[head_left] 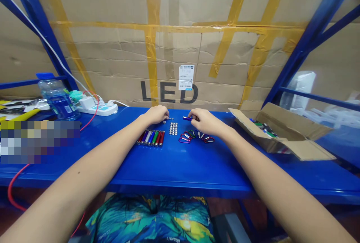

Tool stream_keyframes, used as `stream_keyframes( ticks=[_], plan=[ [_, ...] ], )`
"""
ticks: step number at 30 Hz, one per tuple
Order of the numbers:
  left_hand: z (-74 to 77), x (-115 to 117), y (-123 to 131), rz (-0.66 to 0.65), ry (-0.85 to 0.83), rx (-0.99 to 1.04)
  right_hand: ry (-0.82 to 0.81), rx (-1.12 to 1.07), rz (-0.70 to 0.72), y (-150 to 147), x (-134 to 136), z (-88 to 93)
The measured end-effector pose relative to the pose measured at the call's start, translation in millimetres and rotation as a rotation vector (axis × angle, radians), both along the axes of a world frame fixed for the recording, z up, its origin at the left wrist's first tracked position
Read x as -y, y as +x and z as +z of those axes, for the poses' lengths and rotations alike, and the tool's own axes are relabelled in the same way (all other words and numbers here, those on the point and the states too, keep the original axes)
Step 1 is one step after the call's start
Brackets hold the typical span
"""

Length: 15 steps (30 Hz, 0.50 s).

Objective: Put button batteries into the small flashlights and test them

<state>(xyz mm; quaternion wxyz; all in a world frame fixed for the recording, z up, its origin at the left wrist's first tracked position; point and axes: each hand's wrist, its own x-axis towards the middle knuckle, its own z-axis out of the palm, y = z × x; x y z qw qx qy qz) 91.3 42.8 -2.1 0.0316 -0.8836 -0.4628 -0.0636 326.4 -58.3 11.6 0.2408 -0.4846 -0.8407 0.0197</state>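
Observation:
My left hand [157, 114] rests on the blue table [180, 164] with its fingers curled down over small silver discs near its fingertips. My right hand [204, 120] pinches a small purple tube [186, 118] lying on the table. Between the hands lies a neat block of silver button cells [173, 128]. A row of small coloured tubes [151, 138] lies just below my left hand. A cluster of coloured carabiner clips [194, 137] sits under my right hand.
An open cardboard box [281, 134] with small items stands at the right. A water bottle [58, 99], a white power strip [97, 107] and a red cable are at the left. A tall taped cardboard sheet marked LED [168, 48] closes the back.

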Motion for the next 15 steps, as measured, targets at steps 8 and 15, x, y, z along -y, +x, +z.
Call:
stream_keyframes(
  ticks=[8,15],
  plan=[
    [0.5,-5,-1,0.064,-0.103,0.057,-0.094,-0.202,-0.066,-1,-3,-2.5],
    [7.3,-8,-15,0.125,-0.253,0.099,-0.196,-0.385,0.024,-6,-8,-9.8]
  ],
)
